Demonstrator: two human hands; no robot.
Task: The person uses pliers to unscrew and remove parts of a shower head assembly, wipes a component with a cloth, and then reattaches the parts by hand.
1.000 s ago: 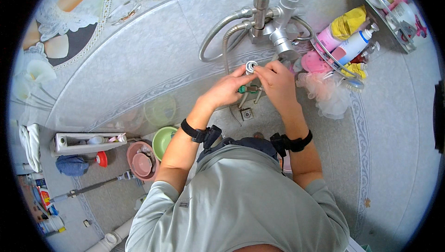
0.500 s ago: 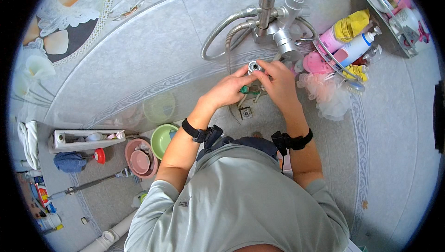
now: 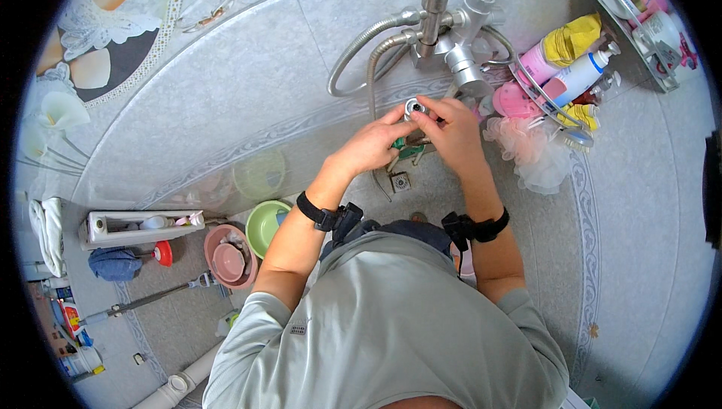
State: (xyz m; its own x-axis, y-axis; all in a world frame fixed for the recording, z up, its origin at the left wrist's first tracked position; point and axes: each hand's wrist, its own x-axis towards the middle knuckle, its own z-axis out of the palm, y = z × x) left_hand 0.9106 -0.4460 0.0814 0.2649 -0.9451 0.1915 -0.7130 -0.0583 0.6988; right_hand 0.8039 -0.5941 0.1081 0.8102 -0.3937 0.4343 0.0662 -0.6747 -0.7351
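Holding a small silver ring in both hands, its dark opening turned toward the camera.
The left hand grips the ring from the left, the right hand pinching its right edge; the right thumb and forefinger sit wider apart than a second ago, baring more of the opening, which suggests the ring is being worked in place rather than put down. Beyond are a hose and shower tap; rightward, a bath puff.

Left hand beside right hand, fingers bent
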